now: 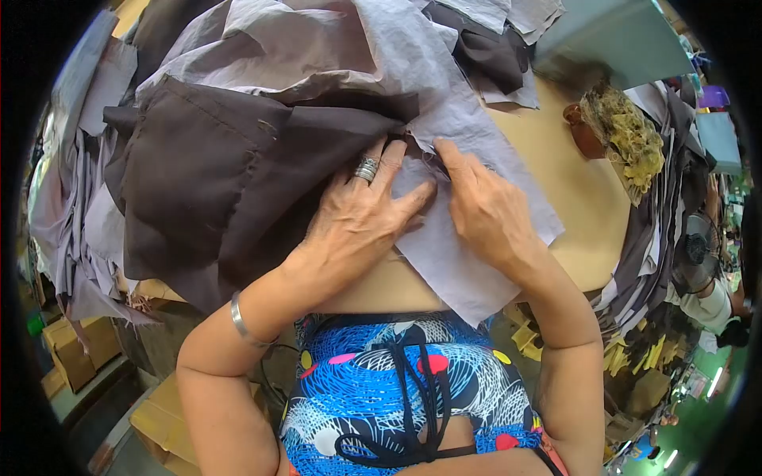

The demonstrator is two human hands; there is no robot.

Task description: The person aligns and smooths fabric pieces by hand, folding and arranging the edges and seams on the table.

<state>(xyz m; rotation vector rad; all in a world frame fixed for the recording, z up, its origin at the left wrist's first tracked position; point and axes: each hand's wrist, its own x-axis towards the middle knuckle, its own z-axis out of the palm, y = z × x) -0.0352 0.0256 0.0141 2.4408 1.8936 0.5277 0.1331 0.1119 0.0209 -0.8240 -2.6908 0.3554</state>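
A dark brown cloth (190, 170) with a stitched seam lies on the table, folded over a pale lilac-grey cloth (508, 170). My left hand (365, 202), with a ring on one finger, rests on the dark cloth's edge, fingers spread and thumb held apart. Close by on the right, my right hand (488, 210) lies on the pale cloth with its index finger stretched toward the seam. Its other fingers are curled under, and a small dark thing shows beside them, too unclear to name. Loose threads show between the two hands where the cloths meet.
More pale cloth (278, 40) is heaped at the back of the tan table (587, 206). A grey-green box-like panel (627, 36) stands back right, near a yellowish bundle (627, 139) and a brown pot-like object (585, 131). Fabric strips (655, 206) hang over the right edge; cardboard boxes (83, 345) stand lower left.
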